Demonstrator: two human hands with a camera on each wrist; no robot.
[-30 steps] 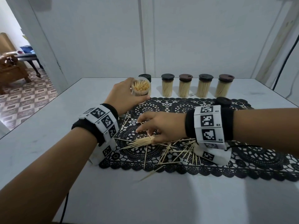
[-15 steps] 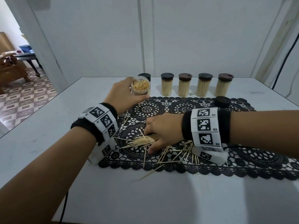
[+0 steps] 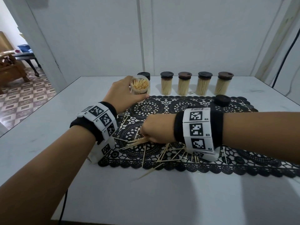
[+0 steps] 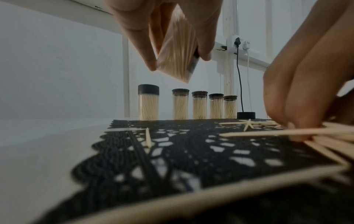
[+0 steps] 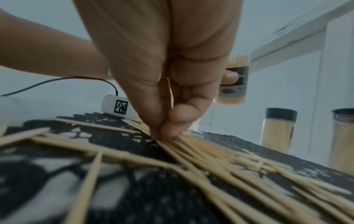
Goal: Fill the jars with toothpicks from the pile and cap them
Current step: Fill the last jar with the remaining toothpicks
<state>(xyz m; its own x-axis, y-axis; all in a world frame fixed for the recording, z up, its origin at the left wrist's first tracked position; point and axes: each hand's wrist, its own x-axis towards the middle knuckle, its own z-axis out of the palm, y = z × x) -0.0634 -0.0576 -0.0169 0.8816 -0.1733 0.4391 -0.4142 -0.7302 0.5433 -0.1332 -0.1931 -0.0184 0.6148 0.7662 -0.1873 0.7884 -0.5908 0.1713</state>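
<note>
Black lace covers the middle of the white bench as a mat, and loose toothpicks lie scattered over its near part, a few spilling past the near edge. The right hand is down on this pile, its grip closed round a small bundle of toothpicks whose tips stick out to the left; the right wrist view shows the thumb and fingertips pinching them against the mat. The left hand holds an open jar, already well filled, lifted and tilted above the far left corner of the mat, its grip wrapped round the clear wall. Five capped jars stand in a row along the far side of the bench, one partly hidden behind the open jar. A loose dark cap rests on the mat's far right part.
</note>
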